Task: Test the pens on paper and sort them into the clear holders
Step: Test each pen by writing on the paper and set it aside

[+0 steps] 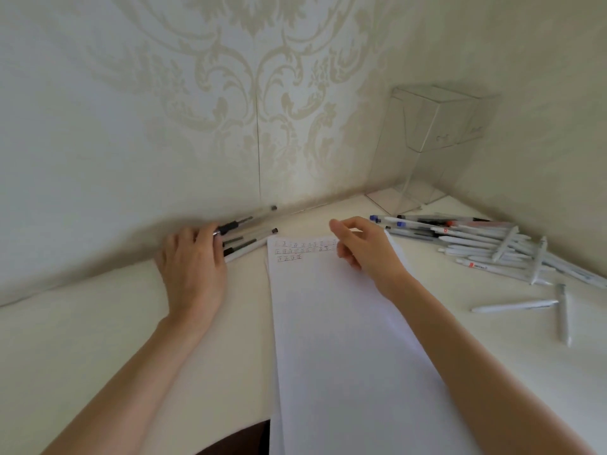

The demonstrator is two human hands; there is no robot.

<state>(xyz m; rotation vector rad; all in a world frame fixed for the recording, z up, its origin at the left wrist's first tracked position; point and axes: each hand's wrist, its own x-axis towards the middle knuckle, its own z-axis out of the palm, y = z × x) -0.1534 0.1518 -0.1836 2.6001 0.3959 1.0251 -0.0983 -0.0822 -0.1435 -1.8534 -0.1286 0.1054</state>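
A white sheet of paper [331,339] lies in front of me, with rows of small test marks [295,249] along its top edge. My left hand [193,261] lies palm down at the paper's upper left, its fingers resting on the ends of a small group of pens [244,239] by the wall. Above the paper's top right corner, my right hand [364,247] hovers with loosely curled fingers and holds nothing. A pile of several white pens [476,244] lies to the right. Clear holders [430,142] stand in the far right corner.
Two loose white pens [515,305] [563,313] lie apart from the pile on the cream table [82,339]. Patterned walls close the table at the back and right. One more clear pen [262,210] lies against the back wall.
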